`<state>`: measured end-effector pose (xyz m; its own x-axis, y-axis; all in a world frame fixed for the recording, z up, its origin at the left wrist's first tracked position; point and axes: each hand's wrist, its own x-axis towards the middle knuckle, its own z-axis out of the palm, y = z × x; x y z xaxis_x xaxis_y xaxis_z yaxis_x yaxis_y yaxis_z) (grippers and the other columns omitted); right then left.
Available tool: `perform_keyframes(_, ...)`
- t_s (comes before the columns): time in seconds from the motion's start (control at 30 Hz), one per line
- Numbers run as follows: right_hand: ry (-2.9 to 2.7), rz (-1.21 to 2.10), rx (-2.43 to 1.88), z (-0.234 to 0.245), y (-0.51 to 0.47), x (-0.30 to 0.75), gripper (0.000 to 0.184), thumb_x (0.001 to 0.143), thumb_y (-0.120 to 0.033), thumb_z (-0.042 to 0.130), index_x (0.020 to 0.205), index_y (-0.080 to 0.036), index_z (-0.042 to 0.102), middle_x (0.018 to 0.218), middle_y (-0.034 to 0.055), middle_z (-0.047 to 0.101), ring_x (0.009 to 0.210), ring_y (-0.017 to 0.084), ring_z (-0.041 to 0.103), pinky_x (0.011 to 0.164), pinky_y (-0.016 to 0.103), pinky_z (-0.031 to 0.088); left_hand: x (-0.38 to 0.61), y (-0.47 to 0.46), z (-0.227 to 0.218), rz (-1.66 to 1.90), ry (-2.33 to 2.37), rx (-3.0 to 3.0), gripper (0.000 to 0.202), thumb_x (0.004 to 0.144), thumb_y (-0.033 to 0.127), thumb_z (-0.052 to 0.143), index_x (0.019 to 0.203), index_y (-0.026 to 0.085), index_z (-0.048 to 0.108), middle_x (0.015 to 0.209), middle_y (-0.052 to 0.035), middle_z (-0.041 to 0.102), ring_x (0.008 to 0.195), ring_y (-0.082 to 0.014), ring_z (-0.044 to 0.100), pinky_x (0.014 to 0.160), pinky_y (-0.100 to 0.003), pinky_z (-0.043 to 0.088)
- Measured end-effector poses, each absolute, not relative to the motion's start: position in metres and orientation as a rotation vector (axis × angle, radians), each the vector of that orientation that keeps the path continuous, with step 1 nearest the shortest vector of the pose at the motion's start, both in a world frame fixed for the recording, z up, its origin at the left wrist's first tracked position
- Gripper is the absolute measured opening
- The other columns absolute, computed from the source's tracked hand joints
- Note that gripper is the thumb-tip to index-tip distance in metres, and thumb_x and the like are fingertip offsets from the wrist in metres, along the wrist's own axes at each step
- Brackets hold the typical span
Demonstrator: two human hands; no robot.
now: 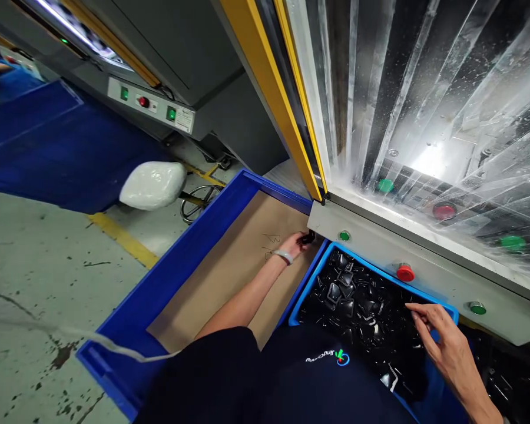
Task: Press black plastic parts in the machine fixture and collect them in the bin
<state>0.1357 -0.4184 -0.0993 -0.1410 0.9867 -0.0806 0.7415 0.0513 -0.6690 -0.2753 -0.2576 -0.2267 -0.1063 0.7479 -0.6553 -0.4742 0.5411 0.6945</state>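
Note:
My left hand (294, 244), with a pale band at the wrist, reaches over the right side of a cardboard-lined dark blue bin. Its fingers are closed on a small black plastic part (308, 238), just under the machine's ledge. To the right, my right hand (444, 338) hangs over a light blue crate (311, 285) full of glossy black plastic parts (347, 288). Its thumb and forefinger come together in a pinch; against the dark parts I cannot make out whether anything is between them.
The dark blue bin (159, 282) has a cardboard sheet (242, 241) with handwriting. Ahead, a machine ledge carries a red button (405, 272) and green buttons, below a wet, clear-stripped window (424, 118). A white-wrapped stool seat (153, 185) and a blue sheet-like panel (48, 153) stand left.

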Motion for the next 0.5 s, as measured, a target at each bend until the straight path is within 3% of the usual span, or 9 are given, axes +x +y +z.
perform_keyframes(0.07, -1.85, 0.889, -1.743, -0.092, -0.411, 0.133, 0.029, 0.104, -0.052, 0.058, 0.115, -0.031, 0.074, 0.11, 0.0039, 0.077, 0.091, 0.019, 0.076, 0.077, 0.031, 0.063, -0.296, -0.269, -0.209, 1.082, 1.339, 0.192, 0.015, 0.103, 0.023, 0.067, 0.1, 0.008, 0.066, 0.087, -0.0077, 0.066, 0.067, -0.0129, 0.062, 0.051, -0.019, 0.048)
perform_keyframes(0.17, -1.676, 0.959, -1.801, -0.08, -0.395, 0.118, 0.032, 0.098, -0.058, 0.066, 0.104, -0.027, 0.074, 0.098, 0.003, 0.078, 0.081, 0.018, 0.075, 0.07, 0.029, 0.061, -0.305, -0.285, -0.181, 1.158, 1.341, 0.154, 0.01, 0.097, 0.013, 0.064, 0.088, 0.01, 0.062, 0.073, -0.005, 0.061, 0.057, -0.0105, 0.055, 0.041, -0.015, 0.032)
perform_keyframes(0.23, -1.626, 0.996, -1.733, -0.068, -0.381, 0.099, 0.033, 0.097, -0.058, 0.068, 0.096, -0.025, 0.074, 0.095, 0.0039, 0.077, 0.081, 0.019, 0.073, 0.071, 0.029, 0.06, -0.291, -0.293, -0.163, 1.2, 1.302, 0.183, 0.003, 0.094, 0.013, 0.066, 0.094, 0.01, 0.066, 0.077, -0.0052, 0.063, 0.059, -0.0109, 0.058, 0.042, -0.015, 0.036)
perform_keyframes(0.3, -1.594, 1.012, -1.626, -0.055, -0.367, 0.078, 0.031, 0.096, -0.055, 0.07, 0.092, -0.025, 0.075, 0.095, 0.0053, 0.076, 0.085, 0.019, 0.072, 0.074, 0.03, 0.06, -0.265, -0.296, -0.145, 1.211, 1.224, 0.298, 0.012, 0.091, 0.019, 0.074, 0.099, 0.01, 0.072, 0.084, -0.006, 0.067, 0.06, -0.0099, 0.058, 0.045, -0.017, 0.041)
perform_keyframes(0.4, -1.532, 1.018, -1.524, -0.039, -0.346, 0.052, 0.026, 0.096, -0.049, 0.073, 0.093, -0.024, 0.077, 0.093, 0.0046, 0.076, 0.085, 0.018, 0.072, 0.077, 0.031, 0.06, -0.217, -0.297, -0.12, 1.131, 1.074, 0.56, 0.029, 0.087, 0.036, 0.085, 0.102, 0.012, 0.079, 0.097, -0.0077, 0.069, 0.06, -0.0077, 0.056, 0.047, -0.019, 0.045)
perform_keyframes(0.5, -1.516, 0.996, -1.501, -0.033, -0.332, 0.044, 0.022, 0.095, -0.045, 0.074, 0.095, -0.023, 0.078, 0.092, 0.0041, 0.077, 0.081, 0.017, 0.071, 0.078, 0.032, 0.059, -0.175, -0.295, -0.096, 1.018, 0.979, 0.772, 0.041, 0.089, 0.054, 0.084, 0.104, 0.016, 0.083, 0.106, -0.0085, 0.068, 0.06, -0.008, 0.058, 0.045, -0.02, 0.046)
